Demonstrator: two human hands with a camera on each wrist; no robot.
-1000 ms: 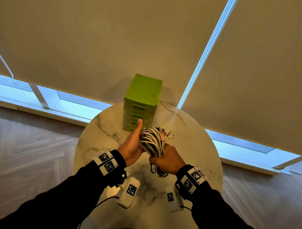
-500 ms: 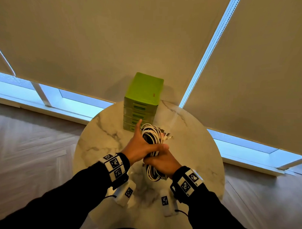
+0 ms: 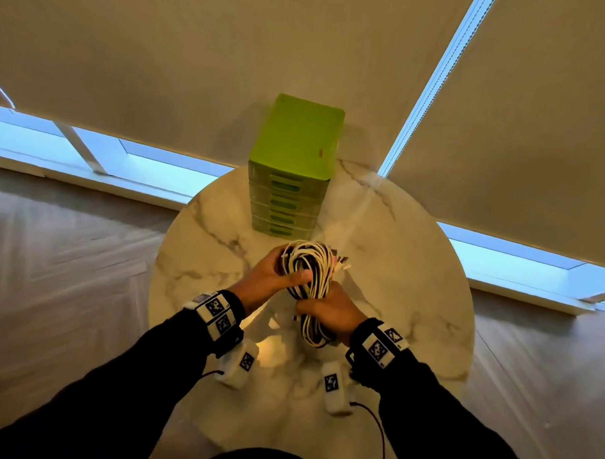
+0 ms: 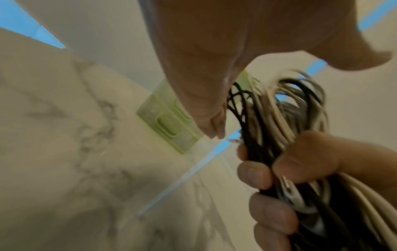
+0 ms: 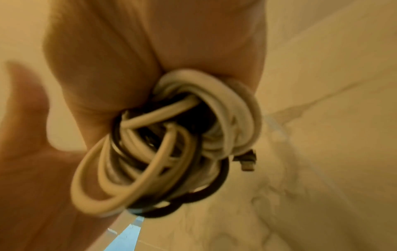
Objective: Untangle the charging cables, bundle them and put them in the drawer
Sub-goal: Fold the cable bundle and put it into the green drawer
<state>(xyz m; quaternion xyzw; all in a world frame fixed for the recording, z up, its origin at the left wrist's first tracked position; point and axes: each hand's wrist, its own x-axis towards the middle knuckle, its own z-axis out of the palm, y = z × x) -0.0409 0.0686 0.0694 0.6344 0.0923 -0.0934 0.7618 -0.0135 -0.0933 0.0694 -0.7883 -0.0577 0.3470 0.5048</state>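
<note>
A coiled bundle of white and black charging cables (image 3: 309, 281) is held above the round marble table (image 3: 413, 267). My left hand (image 3: 286, 273) wraps its upper loops, thumb laid across the front and fingers behind. My right hand (image 3: 326, 307) grips the bundle lower down, and loops hang out below the fist. Several plug ends (image 3: 341, 263) stick out to the right. The left wrist view shows the cable bundle (image 4: 290, 110) and the right hand's fingers (image 4: 279, 186) clenched on it. The right wrist view shows the cable bundle's loops (image 5: 171, 144). The green drawer unit (image 3: 292, 181) stands just behind, all drawers shut.
Two white tagged devices (image 3: 238, 368) (image 3: 335, 392) with thin wires lie on the table near its front edge, under my wrists. Drawn blinds and a low window strip run behind the table, and pale wooden floor lies on both sides.
My left hand, flat beside the bundle a second ago, has closed round it with the thumb over the front. The right hand keeps its grip lower down.
</note>
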